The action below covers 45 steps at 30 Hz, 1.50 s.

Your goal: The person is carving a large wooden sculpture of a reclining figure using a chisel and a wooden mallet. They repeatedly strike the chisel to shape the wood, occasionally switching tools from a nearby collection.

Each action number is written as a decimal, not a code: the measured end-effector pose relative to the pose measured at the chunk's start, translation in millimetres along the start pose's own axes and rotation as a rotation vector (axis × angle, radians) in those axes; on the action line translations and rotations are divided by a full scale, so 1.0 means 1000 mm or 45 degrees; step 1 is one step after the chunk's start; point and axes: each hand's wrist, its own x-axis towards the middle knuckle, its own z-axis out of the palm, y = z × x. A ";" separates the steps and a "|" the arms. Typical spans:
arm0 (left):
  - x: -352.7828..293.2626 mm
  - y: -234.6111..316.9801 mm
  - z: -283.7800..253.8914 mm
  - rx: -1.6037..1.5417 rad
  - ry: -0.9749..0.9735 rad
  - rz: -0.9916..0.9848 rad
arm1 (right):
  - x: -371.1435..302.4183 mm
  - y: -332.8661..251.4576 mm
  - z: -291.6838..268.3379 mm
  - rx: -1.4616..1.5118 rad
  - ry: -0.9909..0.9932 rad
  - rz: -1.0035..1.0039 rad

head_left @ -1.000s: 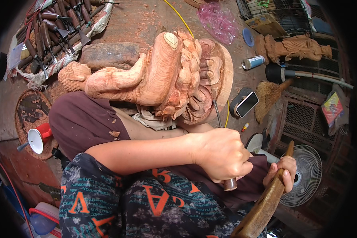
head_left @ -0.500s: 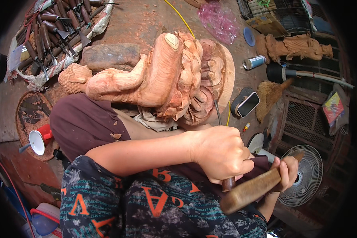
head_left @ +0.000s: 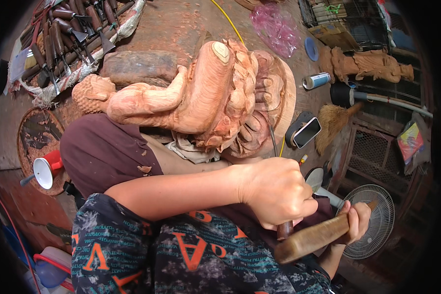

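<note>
A carved wooden figure (head_left: 208, 93) lies on its side across the upper middle, its knobbly head to the left and its round carved base to the right. My left hand (head_left: 274, 191) is wrapped round a chisel (head_left: 284, 231), whose thin blade runs up to the rim of the base. The exact contact of its tip is hard to make out. Held by its narrow end in my right hand (head_left: 357, 221) is a wooden mallet (head_left: 311, 238), its thick end beside the butt of the chisel handle. Whether the two touch I cannot tell.
Many chisels (head_left: 59, 44) lie in a shallow holder at upper left. A wood block (head_left: 139, 67) sits behind the figure. To the right are a phone (head_left: 307, 131), a straw brush (head_left: 330, 127), a spray can (head_left: 316, 80) and a fan (head_left: 372, 230). A red mug (head_left: 46, 169) stands left.
The view has shifted slightly. Both hands keep their grips, and the mallet stays close to the chisel's butt with little visible movement.
</note>
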 end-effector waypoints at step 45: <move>0.025 -0.007 0.005 0.059 0.524 -0.264 | 0.019 -0.008 0.007 0.248 0.222 0.397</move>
